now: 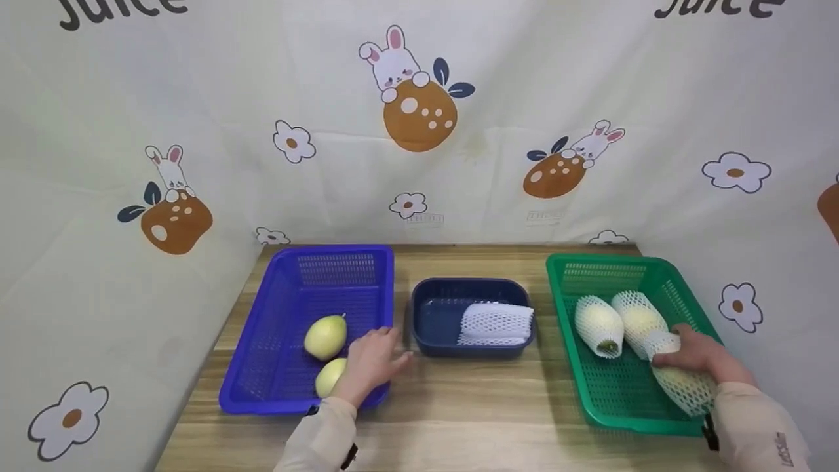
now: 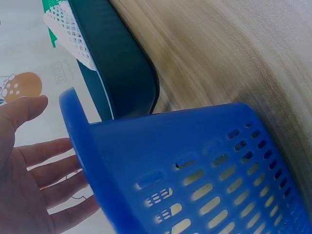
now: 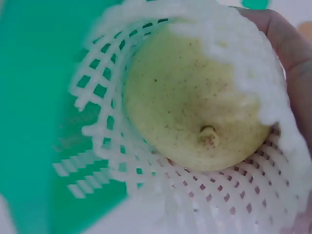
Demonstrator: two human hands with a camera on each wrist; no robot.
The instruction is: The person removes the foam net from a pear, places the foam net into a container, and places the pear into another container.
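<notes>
My right hand (image 1: 698,354) grips a pear (image 1: 682,383) in a white foam net, above the near right part of the green basket (image 1: 593,410). In the right wrist view the net (image 3: 105,92) wraps loosely round the yellow-green pear (image 3: 195,97), its stem end exposed. Two more netted pears (image 1: 598,321) lie in that basket. My left hand (image 1: 375,360) is over the right rim of the blue basket (image 1: 262,373), fingers spread and holding nothing. Beneath and beside it are two bare pears (image 1: 326,337), one partly hidden by the hand.
Between the baskets stands a small dark blue bin (image 1: 436,314) with white foam nets (image 1: 497,324) in it. All three containers sit on a wood-grain table (image 1: 472,406). A printed cloth (image 1: 314,65) hangs behind and at both sides.
</notes>
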